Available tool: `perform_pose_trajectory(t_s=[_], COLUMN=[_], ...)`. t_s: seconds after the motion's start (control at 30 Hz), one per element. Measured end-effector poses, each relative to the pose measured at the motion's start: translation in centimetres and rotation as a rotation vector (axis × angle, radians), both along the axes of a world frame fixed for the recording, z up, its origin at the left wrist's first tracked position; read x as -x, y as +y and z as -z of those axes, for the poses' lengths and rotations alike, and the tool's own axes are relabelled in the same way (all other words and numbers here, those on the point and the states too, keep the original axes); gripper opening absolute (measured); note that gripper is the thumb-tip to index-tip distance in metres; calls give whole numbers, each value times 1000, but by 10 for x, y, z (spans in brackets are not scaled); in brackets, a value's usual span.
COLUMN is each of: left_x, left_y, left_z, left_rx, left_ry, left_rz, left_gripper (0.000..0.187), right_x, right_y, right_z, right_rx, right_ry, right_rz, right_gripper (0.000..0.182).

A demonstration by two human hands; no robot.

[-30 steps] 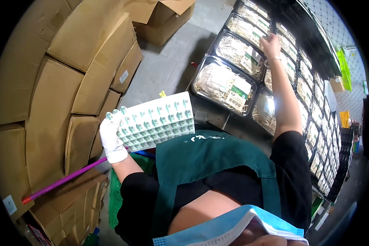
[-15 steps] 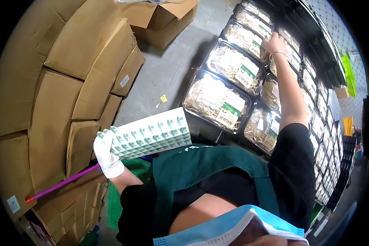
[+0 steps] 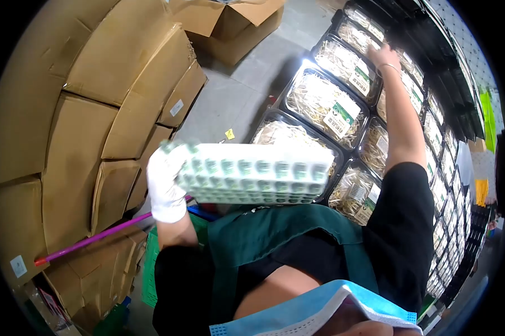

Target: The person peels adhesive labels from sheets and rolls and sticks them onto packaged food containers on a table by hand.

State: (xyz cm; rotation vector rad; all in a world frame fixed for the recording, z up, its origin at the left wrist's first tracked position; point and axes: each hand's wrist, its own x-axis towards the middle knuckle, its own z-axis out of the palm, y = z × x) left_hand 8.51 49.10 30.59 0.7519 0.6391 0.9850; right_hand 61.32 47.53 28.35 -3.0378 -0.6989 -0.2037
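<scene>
My left hand (image 3: 167,182), in a white glove, grips the left end of a sheet of green-and-white labels (image 3: 252,173). The sheet is slightly blurred and covers part of the nearest pack. My right hand (image 3: 383,56), bare with a bracelet at the wrist, is over the far packs at the upper right; its fingertips are too small and blurred to tell what they hold. Below it, clear-lidded black trays of pale sprouts (image 3: 325,103) lie in rows. Many carry a green-and-white label (image 3: 342,116).
Cardboard boxes (image 3: 79,134) are stacked along the left. An open carton (image 3: 230,33) stands on the grey floor at the top. A purple pole (image 3: 95,243) and a green crate (image 3: 151,269) are at the lower left. Black trays (image 3: 432,67) are stacked at the upper right.
My left hand and the label sheet have moved right, and the sheet now overlaps the nearest pack. My right hand has shifted slightly across the far packs. The view has shifted a little.
</scene>
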Motion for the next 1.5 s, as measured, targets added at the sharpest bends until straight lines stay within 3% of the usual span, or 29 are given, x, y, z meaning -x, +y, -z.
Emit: perform_pose_trajectory(t_s=[0.07, 0.13, 0.17, 0.23, 0.3, 0.37, 0.4, 0.5, 0.57, 0.63, 0.73, 0.83, 0.93, 0.97, 1.03, 1.07, 1.1, 1.13, 1.17, 1.23, 1.27, 1.37, 1.5], left_x=[-29, -56, -69, -89, -97, -101, -100, -93, -90, -88, -86, -92, -104, -109, -103, -98, -94, -91, -90, -90, -90, -93, -99], left_y=[2, 5, 0, -2, -8, -13, -16, -22, -19, -18, -16, -6, 7, 12, 15, 16, 16, 15, 14, 13, 15, 14, 9], left_z=[-15, -22, -26, -13, -11, -16, -18, -33, -20, -18, -19, -6, 5, 4, 12, 15, 14, 15, 17, 24, 33, 36, 23], left_rx=[-24, -197, -236, -506, -467, -435, -441, -394, -384, -340, -382, -410, -452, -217, -192, -154, -89, -23, -25, -38, -72, 80, 160], left_ry=[5, 205, 153, 316, 273, 249, 247, 382, 288, 173, 305, 255, 106, 58, 70, 95, 94, 95, 92, 195, 266, 273, 328], left_rz=[216, 420, 448, 496, 572, 602, 606, 649, 652, 642, 557, 531, 539, 616, 591, 535, 502, 467, 477, 421, 430, 406, 369], left_gripper=[14, 19, 20, 23, 27, 30, 30, 33, 35, 38, 38, 34, 26, 26, 26, 26, 26, 25, 25, 24, 24, 26, 23], right_x=[-35, -8, 41, 163, 229, 258, 267, 280, 285, 288, 292, 287, 277, 269, 228, 193, 152, 98, 43, -61, -87, -92, -104], right_y=[-5, -4, -8, -37, -65, -74, -75, -74, -73, -73, -72, -72, -75, -72, -57, -39, -18, 7, 27, 51, 57, 80, 95], right_z=[1, -28, -54, -97, -116, -108, -108, -106, -105, -103, -96, -79, -76, -77, -78, -79, -84, -86, -80, -40, -29, -10, 20], right_rx=[-72, -346, -422, -520, -234, -315, -354, -412, -361, -325, -288, -348, -375, -452, -577, -771, -851, -937, -947, -1048, -901, -721, -608], right_ry=[15, 215, 417, 691, 833, 352, 174, 166, 141, 54, -199, -373, -259, -197, -73, 107, 370, 351, 295, 401, 289, 91, -121], right_rz=[-68, -453, -672, -1165, -1376, -1531, -1514, -1391, -1368, -1387, -1417, -1501, -1627, -1674, -1516, -1375, -1067, -908, -777, -617, -464, -350, -408], right_gripper=[52, 39, 34, 26, 33, 26, 25, 22, 16, 14, 13, 19, 23, 23, 17, 17, 19, 23, 43, 64, 71, 78, 74])
